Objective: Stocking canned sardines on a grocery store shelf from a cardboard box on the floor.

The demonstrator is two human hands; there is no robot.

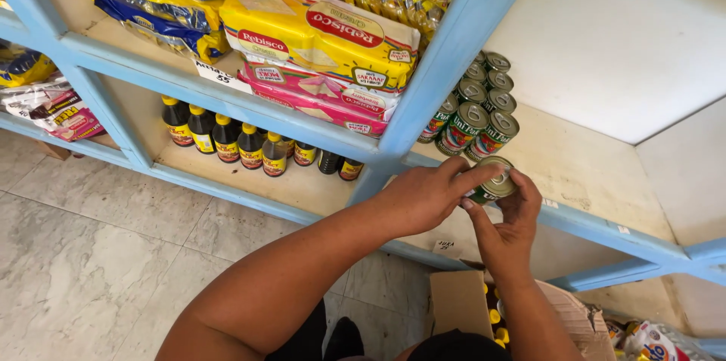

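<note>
Both my hands hold one small green-labelled tin can (493, 182) at the front edge of a light blue shelf (597, 225). My left hand (423, 195) grips it from the left with the thumb and fingers over its top. My right hand (508, 223) cups it from below and the right. Just behind the can, several like cans (476, 115) with pull-ring lids stand in rows on the same white shelf board.
Dark sauce bottles with yellow caps (242, 145) line the lower left shelf. Yellow and pink cracker packs (325, 51) lie stacked above them, snack bags further left. An open cardboard box (469, 304) sits on the tiled floor (98, 255) below my arms.
</note>
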